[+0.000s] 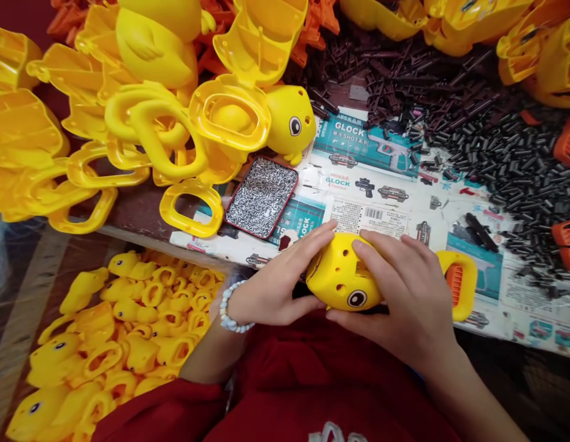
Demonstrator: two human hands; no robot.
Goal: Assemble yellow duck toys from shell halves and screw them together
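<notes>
Between my two hands is a yellow plastic toy duck [342, 279], its eye and several small holes facing up toward me. My left hand [289, 276] is wrapped along the duck's left side, thumb below and fingers above. From the right, my right hand [404, 288] grips it, with fingers over the top and thumb underneath. A yellow ring handle [469, 285] with an orange ribbed piece [456, 285] inside sticks out beyond my right hand; the join is hidden behind that hand. Both hands rest close to the table's front edge.
A shallow tray of small metal screws [262, 196] lies on printed cardboard [386, 212]. Yellow duck shells and ring handles [191, 207] are piled at left. Dark rods [395, 80] and small black parts [533, 178] heap at right. Finished-looking ducks [142, 350] fill the space below left.
</notes>
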